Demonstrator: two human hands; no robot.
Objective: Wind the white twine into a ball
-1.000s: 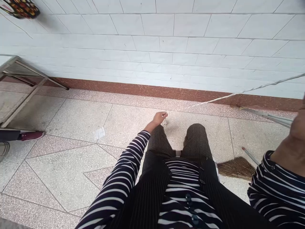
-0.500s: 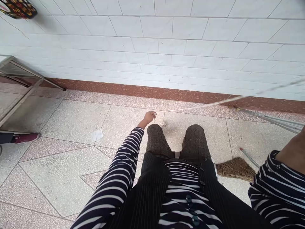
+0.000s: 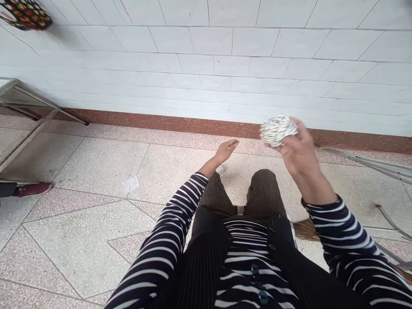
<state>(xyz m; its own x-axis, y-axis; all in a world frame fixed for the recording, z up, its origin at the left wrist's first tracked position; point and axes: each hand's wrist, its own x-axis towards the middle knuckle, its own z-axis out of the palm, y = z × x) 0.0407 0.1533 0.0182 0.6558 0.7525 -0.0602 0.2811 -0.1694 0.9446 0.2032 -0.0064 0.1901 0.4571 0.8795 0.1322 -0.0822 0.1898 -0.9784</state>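
My right hand is raised in front of the wall, its fingers wrapped round a ball of white cord. Lower and to the left, my left hand reaches over the floor with fingers stretched out, and I see nothing in it. A small heap of thin white cord lies on the floor just below that hand, by my left knee. No strand shows clearly between the two hands.
A white tiled wall with a red-brown skirting stands ahead. A metal-framed table is at left, near another person's shoe. White paper lies on the floor. A broom and metal legs are at right.
My right hand has come into view from the right with the cord ball. My left hand has moved right and slightly up. The taut cord that ran to the right no longer shows.
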